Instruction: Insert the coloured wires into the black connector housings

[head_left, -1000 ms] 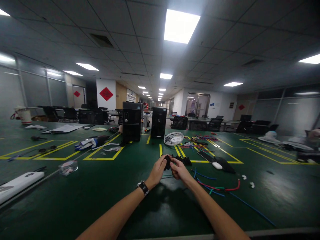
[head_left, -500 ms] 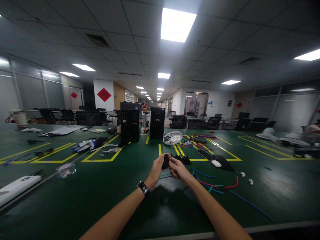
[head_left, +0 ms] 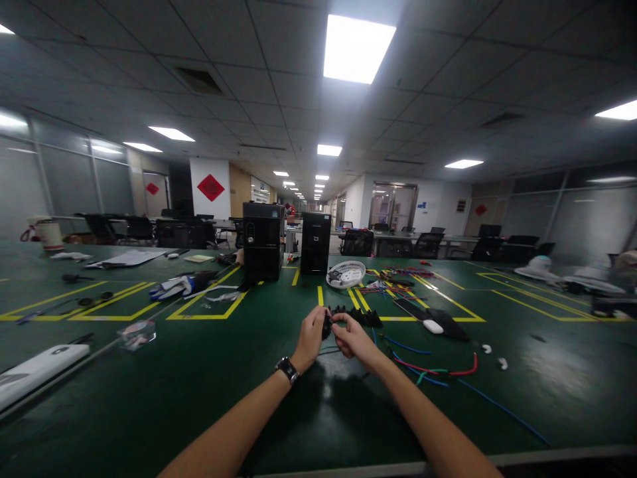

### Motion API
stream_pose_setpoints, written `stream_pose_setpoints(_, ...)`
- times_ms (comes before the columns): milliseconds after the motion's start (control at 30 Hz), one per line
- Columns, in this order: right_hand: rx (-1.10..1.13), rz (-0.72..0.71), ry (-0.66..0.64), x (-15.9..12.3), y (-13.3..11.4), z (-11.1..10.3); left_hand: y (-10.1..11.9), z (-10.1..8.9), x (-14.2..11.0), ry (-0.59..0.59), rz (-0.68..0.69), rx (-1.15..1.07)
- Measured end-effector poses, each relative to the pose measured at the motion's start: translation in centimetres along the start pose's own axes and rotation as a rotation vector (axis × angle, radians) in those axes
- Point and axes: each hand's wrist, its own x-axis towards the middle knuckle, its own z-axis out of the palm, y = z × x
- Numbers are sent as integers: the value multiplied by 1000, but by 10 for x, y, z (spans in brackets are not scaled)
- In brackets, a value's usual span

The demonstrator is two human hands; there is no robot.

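Station view: finger state and markings

1. Work surface. My head camera shows a green table [head_left: 223, 392] marked with yellow tape [head_left: 199, 317].
2. Towers. Two black computer cases stand upright at the far side. The left tower [head_left: 261, 245] carries a blue sticker at its upper right corner and small pale lettering low on the front; I cannot read either. The right tower [head_left: 315, 245] bears a pale logo shaped like a lowercase "b" and a small label at its top right, too small to read.
3. Hands. My left hand [head_left: 309, 340] is curled, thumb and fingers grasping a small black part [head_left: 326, 327], held above the table near its middle. My right hand [head_left: 352, 338] is at the part's right side, fingers bent, thumb and index tips close together; whether they pinch it I cannot tell.
4. Loose items. A black toothed strip [head_left: 368, 318] lies just beyond the hands. To the right lie a white case [head_left: 432, 326], without readable writing, and a red wire [head_left: 465, 372].
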Motion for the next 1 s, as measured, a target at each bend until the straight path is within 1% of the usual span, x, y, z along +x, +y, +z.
stream_pose_setpoints(167,13,10,-34,2,5,-2,3,-2,0,-23,33,-23)
stream_pose_setpoints(300,-20,8,-52,3,3,0,-2,3,-2,47,-53,-142)
stream_pose_setpoints(400,-53,-33,-13,4,3,3,-8,11,0,141,-147,-344)
stream_pose_setpoints(467,-111,-56,22,4,6,4,-10,10,6,244,-262,-518)
stream_pose_setpoints(533,-220,-73,58,4,11,6,-11,1,14,372,-371,-661)
stream_pose_setpoints(567,-283,-82,74,4,13,6,-11,-6,19,431,-399,-703)
stream_pose_setpoints(633,-371,-108,102,4,16,8,-13,-23,27,480,-385,-701)
stream_pose_setpoints(700,-372,-126,94,3,17,10,-17,-36,32,453,-361,-635)
stream_pose_setpoints(767,-325,-119,53,3,16,13,-22,-39,31,398,-365,-576)
stream_pose_setpoints(867,-266,-92,7,2,13,15,-24,-28,25,292,-410,-601)
stream_pose_setpoints(933,-234,-81,7,1,12,15,-22,-15,20,204,-431,-660)
stream_pose_setpoints(1000,-202,-74,22,1,10,15,-19,-4,15,141,-426,-704)
